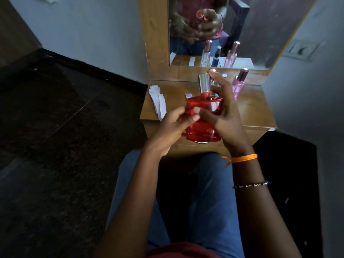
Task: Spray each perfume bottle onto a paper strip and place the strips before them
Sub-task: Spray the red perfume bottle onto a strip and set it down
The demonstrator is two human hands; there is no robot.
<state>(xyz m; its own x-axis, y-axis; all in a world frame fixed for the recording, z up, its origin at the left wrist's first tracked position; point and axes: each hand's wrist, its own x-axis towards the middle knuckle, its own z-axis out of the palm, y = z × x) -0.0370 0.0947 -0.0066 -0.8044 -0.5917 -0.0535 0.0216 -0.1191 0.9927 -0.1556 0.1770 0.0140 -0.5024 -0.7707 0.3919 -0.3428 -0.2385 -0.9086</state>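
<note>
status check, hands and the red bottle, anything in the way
Right hand shut on red perfume bottle, forefinger up by the silver cap. Left hand pinching at bottle's left side. Paper strips on the table; nothing blocking.

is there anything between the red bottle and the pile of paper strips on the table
Nothing on the table does. The red perfume bottle is held in both hands above the near table edge, and only the left hand on its left side lies between it and the paper strips at the table's left.

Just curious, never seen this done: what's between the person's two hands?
The red perfume bottle: the left hand and right hand grip its sides, as the head view shows.
</note>
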